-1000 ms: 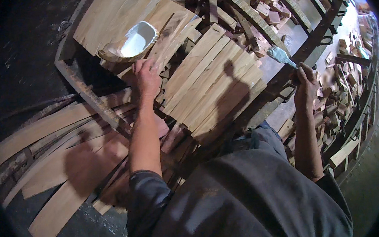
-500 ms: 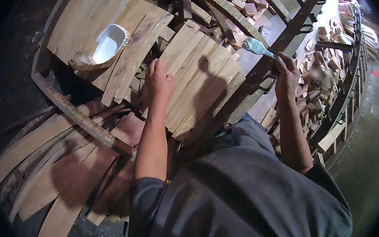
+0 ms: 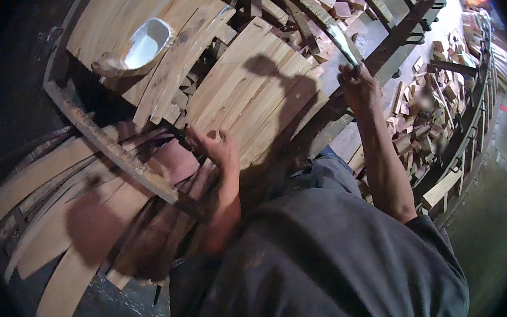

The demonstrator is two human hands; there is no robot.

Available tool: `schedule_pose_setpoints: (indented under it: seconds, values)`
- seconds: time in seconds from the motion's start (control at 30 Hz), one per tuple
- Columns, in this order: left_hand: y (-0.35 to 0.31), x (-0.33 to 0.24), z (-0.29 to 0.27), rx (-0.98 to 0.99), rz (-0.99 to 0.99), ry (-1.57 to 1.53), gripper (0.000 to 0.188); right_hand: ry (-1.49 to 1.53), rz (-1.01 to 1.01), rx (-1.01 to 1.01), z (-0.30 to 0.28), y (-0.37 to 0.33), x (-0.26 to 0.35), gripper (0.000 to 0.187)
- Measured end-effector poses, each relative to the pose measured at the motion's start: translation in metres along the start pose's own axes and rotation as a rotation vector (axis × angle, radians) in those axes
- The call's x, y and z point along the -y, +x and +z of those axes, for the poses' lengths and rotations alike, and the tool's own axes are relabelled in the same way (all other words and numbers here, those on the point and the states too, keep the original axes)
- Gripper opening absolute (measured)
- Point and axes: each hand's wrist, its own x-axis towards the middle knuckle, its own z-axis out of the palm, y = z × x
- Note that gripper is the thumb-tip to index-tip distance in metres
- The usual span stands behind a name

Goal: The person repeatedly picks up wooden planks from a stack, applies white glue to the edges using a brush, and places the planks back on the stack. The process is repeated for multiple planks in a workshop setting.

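Note:
My right hand [image 3: 360,87] is closed around a brush [image 3: 342,43] whose pale, whitish-coated end points up and away, beside a dark metal rail. To the left, my left hand [image 3: 215,146] has its fingers apart and holds nothing that I can see. It is next to the near left end of a panel of light wooden strips [image 3: 241,82] laid side by side. A cut-open tub [image 3: 148,43] with a white inside and brown crusted rim rests on another group of light boards [image 3: 120,17].
Long curved wooden pieces [image 3: 63,233] lie at the lower left, past a rusty metal bar [image 3: 107,149]. Small wood offcuts [image 3: 427,130] are heaped on the right. A dark metal rail [image 3: 401,33] with loops runs diagonally across the far right of the panel.
My left hand has lifted off the strips, drawn back toward me and spread its fingers. My right hand has moved left with the brush, which now points more steeply away.

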Motion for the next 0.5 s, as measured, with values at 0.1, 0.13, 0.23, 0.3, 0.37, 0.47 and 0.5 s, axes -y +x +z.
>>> schedule_pose_setpoints:
  seconds: [0.1, 0.13, 0.23, 0.3, 0.37, 0.47, 0.5]
  values:
    - [-0.028, 0.025, -0.018, 0.071, -0.291, -0.067, 0.084, 0.023, 0.136, 0.037, 0.005, 0.036, -0.027, 0.033]
    - [-0.03, 0.026, -0.024, 0.13, -0.39, -0.103, 0.083, -0.069, 0.08, 0.147, 0.012, 0.038, -0.034, 0.032]
    - [-0.033, 0.023, -0.037, 0.121, -0.59, -0.169, 0.081, -1.015, -0.08, 0.242, 0.004, 0.077, -0.053, 0.028]
    - [-0.042, 0.08, -0.019, 0.124, -0.659, -0.436, 0.066, -0.27, 0.133, 0.181, 0.018, 0.078, -0.057, 0.028]
    - [-0.039, 0.078, -0.025, 0.28, -0.87, -0.444, 0.054, -0.325, 0.082, 0.157, 0.016, 0.084, -0.054, 0.026]
    - [-0.041, 0.105, -0.021, 0.252, -0.883, -0.508, 0.035, -0.258, 0.061, 0.136, 0.011, 0.091, -0.057, 0.026]
    - [-0.047, 0.109, -0.019, 0.216, -0.897, -0.547, 0.032, -0.324, 0.093, 0.127, 0.011, 0.09, -0.057, 0.025]
